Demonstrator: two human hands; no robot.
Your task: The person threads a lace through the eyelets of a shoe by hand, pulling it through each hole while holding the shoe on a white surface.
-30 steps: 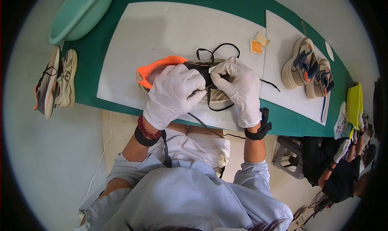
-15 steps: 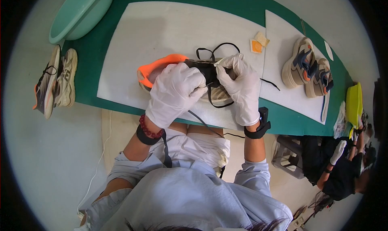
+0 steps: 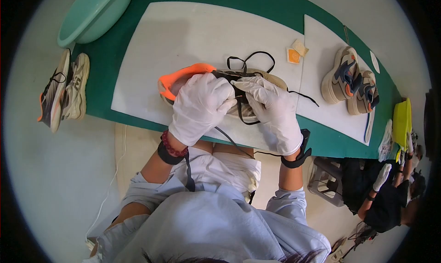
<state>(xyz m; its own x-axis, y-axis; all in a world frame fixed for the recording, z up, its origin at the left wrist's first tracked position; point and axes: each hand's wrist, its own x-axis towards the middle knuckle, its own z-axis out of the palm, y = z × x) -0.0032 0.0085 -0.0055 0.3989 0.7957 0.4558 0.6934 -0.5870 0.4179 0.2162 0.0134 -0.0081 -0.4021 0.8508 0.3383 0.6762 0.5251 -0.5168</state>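
Note:
A shoe with an orange collar (image 3: 188,71) lies on its sole across the white mat (image 3: 183,37), toe to the right. My left hand (image 3: 202,105), in a white glove, is closed over the shoe's opening, its fingertips pinched near the tongue; what they pinch is too small to make out. Opposite it, my gloved right hand (image 3: 268,107) has thumb and fingers pressed together at the lacing; anything between them is hidden. A black lace (image 3: 255,54) loops beyond the shoe, and its other end trails right past my right hand.
Two worn shoes (image 3: 351,79) stand on a second mat at right, near small packets (image 3: 293,55). A green basin (image 3: 94,17) and another pair of shoes (image 3: 64,90) are at left. Beyond the table's right end are a yellow container (image 3: 402,122) and a person (image 3: 386,198).
My right hand has moved left and toward me, closer to my left hand, uncovering the shoe's toe. The view has shifted slightly.

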